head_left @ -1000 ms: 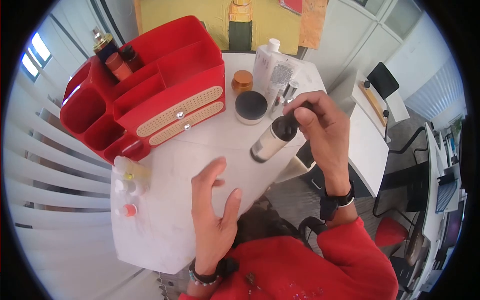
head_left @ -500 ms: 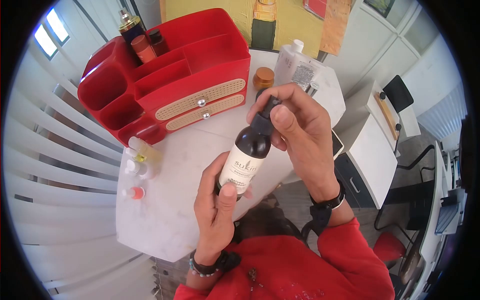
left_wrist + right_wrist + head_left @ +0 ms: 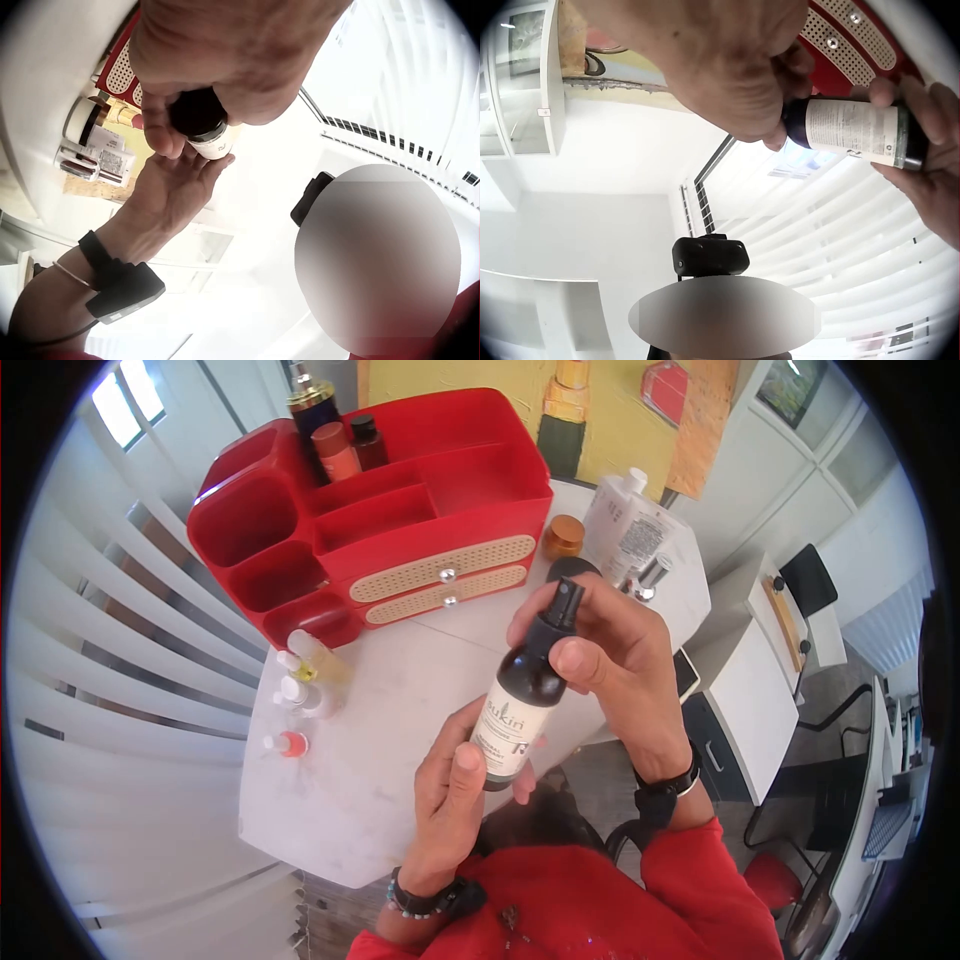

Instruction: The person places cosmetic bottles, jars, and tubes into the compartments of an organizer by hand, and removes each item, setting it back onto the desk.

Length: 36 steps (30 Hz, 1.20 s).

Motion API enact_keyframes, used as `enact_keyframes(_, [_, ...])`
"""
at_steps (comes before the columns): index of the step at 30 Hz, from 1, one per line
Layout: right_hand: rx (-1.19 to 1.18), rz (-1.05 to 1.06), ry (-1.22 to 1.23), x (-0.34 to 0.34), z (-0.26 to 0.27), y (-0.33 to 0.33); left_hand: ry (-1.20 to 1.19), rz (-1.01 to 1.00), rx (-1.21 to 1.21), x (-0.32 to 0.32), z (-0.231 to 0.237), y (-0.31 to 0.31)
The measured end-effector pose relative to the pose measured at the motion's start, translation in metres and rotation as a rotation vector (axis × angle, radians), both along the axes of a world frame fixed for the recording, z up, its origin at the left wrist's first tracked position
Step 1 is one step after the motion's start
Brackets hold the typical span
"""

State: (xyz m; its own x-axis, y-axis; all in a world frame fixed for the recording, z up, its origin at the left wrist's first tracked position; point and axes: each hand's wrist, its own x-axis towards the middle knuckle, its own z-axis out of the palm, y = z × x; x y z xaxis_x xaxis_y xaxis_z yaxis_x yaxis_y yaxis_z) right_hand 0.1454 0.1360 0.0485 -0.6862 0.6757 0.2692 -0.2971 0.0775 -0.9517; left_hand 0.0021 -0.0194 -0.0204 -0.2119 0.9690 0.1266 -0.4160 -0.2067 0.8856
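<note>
A dark spray bottle (image 3: 517,725) with a cream "sukin" label is held tilted above the table, its black spray top pointing up and away. The left hand (image 3: 448,810) grips its lower end, thumb lying across the label. Around the neck and shoulder, the right hand (image 3: 635,675) curls its fingers, thumb at the collar. From below, in the left wrist view, the bottle's dark base (image 3: 198,112) shows between the left fingers. Fine print on the back label (image 3: 851,129) faces the right wrist camera, where the right hand hides the spray top.
A red organizer (image 3: 480,485) with two drawers stands at the back left of the white table (image 3: 350,800), holding several bottles. Small bottles (image 3: 315,670) line the left edge. An amber jar (image 3: 564,537), black-lidded jar (image 3: 572,568) and white bottle (image 3: 610,510) stand at the back right.
The right hand has brought the bottle from the right side to the middle, and the left hand has taken hold of its lower end. The head view has shifted slightly.
</note>
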Motion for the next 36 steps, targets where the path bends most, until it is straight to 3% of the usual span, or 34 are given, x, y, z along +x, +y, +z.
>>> enact_keyframes(9, [0.142,0.005,-0.017,-0.024,0.009,0.000,0.211,0.133,-0.055,-0.015,-0.004,-0.011])
enact_keyframes(11, [0.174,-0.122,0.037,-0.031,0.032,0.003,0.178,0.213,-0.019,-0.016,-0.006,-0.015])
enact_keyframes(15, [0.633,-0.535,-0.117,-0.051,0.086,0.048,0.174,0.260,-0.032,-0.018,0.000,-0.023])
enact_keyframes(17, [0.959,-0.721,-0.021,-0.076,0.098,0.094,0.217,0.295,-0.040,-0.019,-0.003,-0.026])
enact_keyframes(19, [1.065,-0.834,-0.188,-0.098,0.118,0.122,0.212,0.295,-0.039,-0.020,-0.004,-0.029])
enact_keyframes(23, [1.074,-0.772,-0.266,-0.155,0.115,0.165,0.222,0.291,-0.036,-0.024,-0.010,-0.033])
enact_keyframes(25, [1.153,-0.747,-0.437,-0.179,0.100,0.191,0.229,0.298,-0.045,-0.026,-0.009,-0.035])
enact_keyframes(28, [1.183,-0.667,-0.399,-0.207,0.084,0.198,0.258,0.303,-0.066,-0.029,-0.009,-0.038])
enact_keyframes(33, [1.090,-0.553,-0.437,-0.221,0.077,0.204,0.295,0.309,-0.090,-0.032,-0.009,-0.042])
enact_keyframes(36, [0.968,-0.384,-0.356,-0.220,0.072,0.211,0.288,0.303,-0.112,-0.030,-0.009,-0.042])
